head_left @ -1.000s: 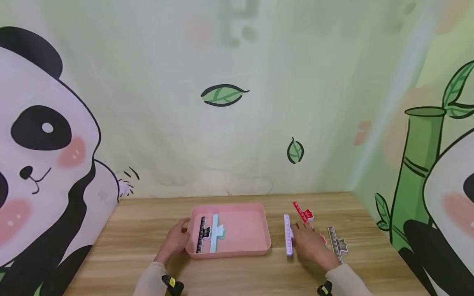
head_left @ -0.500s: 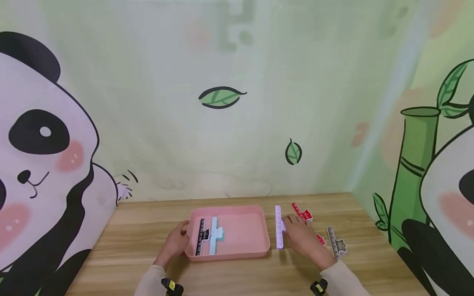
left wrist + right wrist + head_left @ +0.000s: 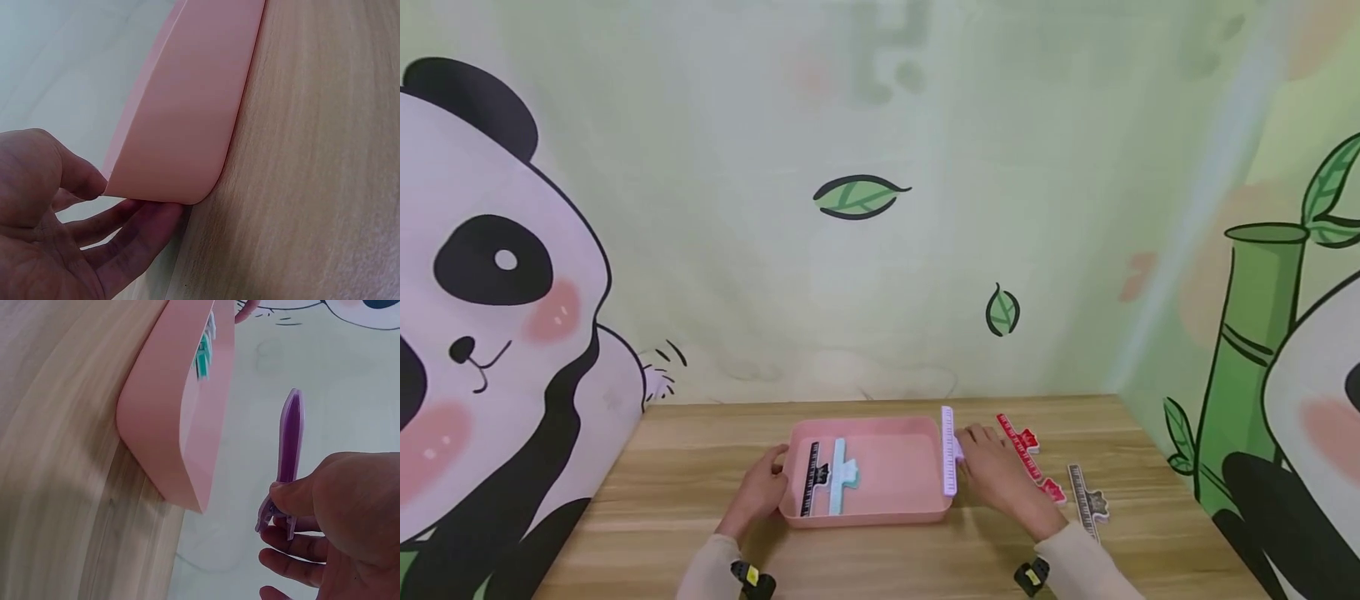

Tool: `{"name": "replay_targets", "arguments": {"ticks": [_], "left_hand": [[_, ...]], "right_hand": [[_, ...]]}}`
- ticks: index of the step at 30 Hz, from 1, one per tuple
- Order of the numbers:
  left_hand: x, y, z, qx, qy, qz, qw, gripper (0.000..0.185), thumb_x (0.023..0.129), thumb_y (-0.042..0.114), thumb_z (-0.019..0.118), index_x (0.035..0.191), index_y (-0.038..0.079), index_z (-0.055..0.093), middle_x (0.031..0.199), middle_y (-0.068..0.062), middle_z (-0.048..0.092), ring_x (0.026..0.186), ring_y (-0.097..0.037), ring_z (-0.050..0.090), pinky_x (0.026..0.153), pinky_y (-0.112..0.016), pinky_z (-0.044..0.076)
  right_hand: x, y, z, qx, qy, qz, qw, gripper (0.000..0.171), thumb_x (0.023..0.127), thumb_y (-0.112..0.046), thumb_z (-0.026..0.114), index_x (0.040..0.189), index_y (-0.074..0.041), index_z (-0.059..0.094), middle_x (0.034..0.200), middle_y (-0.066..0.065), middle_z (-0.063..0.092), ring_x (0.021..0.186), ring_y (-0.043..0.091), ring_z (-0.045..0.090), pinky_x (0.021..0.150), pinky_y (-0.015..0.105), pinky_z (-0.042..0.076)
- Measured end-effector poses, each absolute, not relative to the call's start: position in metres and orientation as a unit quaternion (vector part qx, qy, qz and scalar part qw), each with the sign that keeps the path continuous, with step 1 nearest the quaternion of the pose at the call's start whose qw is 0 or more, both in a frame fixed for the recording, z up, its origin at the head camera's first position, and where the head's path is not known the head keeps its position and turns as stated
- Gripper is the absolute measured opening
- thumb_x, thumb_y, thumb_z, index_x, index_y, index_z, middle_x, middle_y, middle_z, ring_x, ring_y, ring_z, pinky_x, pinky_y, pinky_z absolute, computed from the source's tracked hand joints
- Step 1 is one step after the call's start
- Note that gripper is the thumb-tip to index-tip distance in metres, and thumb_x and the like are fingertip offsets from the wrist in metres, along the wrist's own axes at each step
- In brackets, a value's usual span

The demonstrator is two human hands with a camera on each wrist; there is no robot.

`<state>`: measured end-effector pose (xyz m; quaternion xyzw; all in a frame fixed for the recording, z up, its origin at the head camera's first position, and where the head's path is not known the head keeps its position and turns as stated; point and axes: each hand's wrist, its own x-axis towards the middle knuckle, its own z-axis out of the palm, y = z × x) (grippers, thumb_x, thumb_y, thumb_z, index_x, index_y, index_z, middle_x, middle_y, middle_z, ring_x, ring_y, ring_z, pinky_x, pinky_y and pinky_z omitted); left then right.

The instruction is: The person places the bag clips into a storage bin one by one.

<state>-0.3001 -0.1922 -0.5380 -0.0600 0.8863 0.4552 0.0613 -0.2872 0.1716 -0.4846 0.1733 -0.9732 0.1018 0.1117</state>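
Observation:
Thumb and fingertips of my right hand [image 3: 997,467] pinch a lilac ruler clip [image 3: 949,454] by its handle. In the head view the clip overlaps the right rim of the pink tray [image 3: 880,517]; the right wrist view shows the lilac clip [image 3: 291,437] raised beside the tray [image 3: 159,419]. My left hand [image 3: 763,486] holds the tray's left side, thumb at the rim and fingers against the outer wall [image 3: 181,125]. Inside the tray, on its left, lie a black ruler clip [image 3: 811,479] and a light blue clip [image 3: 838,477], side by side.
On the wooden table [image 3: 880,562], right of my right hand, lie red ruler clips [image 3: 1022,446] and a grey-black ruler clip [image 3: 1082,500]. Behind the table stands a wall [image 3: 737,250] with panda, leaf and bamboo pictures.
My right hand has carried the lilac clip left and up from the table to the tray's right rim, uncovering more of the red clips. My left hand stays at the tray.

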Motion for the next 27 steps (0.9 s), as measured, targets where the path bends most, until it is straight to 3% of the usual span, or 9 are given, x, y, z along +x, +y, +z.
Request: {"name": "replay_targets", "arguments": {"ticks": [6, 16, 27], "left_hand": [[-0.301, -0.191, -0.537, -0.058, 0.884, 0.459, 0.068, 0.057, 0.095, 0.005, 0.045, 0.152, 0.007, 0.033, 0.139, -0.034, 0.049, 0.107, -0.037, 0.062, 0.073, -0.04, 0.058], [-0.302, -0.192, -0.536, -0.071, 0.884, 0.456, 0.072, 0.058, 0.096, 0.006, 0.043, 0.153, 0.01, 0.031, 0.141, -0.032, 0.048, 0.116, -0.041, 0.058, 0.091, -0.052, 0.053], [-0.302, -0.19, -0.537, -0.068, 0.885, 0.457, 0.064, 0.057, 0.097, 0.006, 0.042, 0.152, 0.009, 0.031, 0.139, -0.031, 0.05, 0.115, -0.04, 0.059, 0.09, -0.051, 0.054]], "right_hand": [[-0.289, 0.162, -0.481, 0.172, -0.974, 0.092, 0.112, 0.043, 0.095, -0.021, 0.061, 0.134, -0.003, 0.055, 0.131, 0.017, 0.058, 0.124, 0.035, 0.052, 0.096, 0.056, 0.046], [-0.298, 0.143, -0.483, 0.18, -0.975, 0.101, 0.077, 0.049, 0.097, -0.025, 0.06, 0.14, -0.005, 0.05, 0.138, 0.015, 0.054, 0.13, 0.034, 0.048, 0.102, 0.058, 0.043], [-0.303, 0.125, -0.496, 0.183, -0.977, 0.1, 0.053, 0.049, 0.097, -0.028, 0.059, 0.14, -0.006, 0.05, 0.14, 0.013, 0.053, 0.13, 0.033, 0.049, 0.103, 0.056, 0.044]]}}
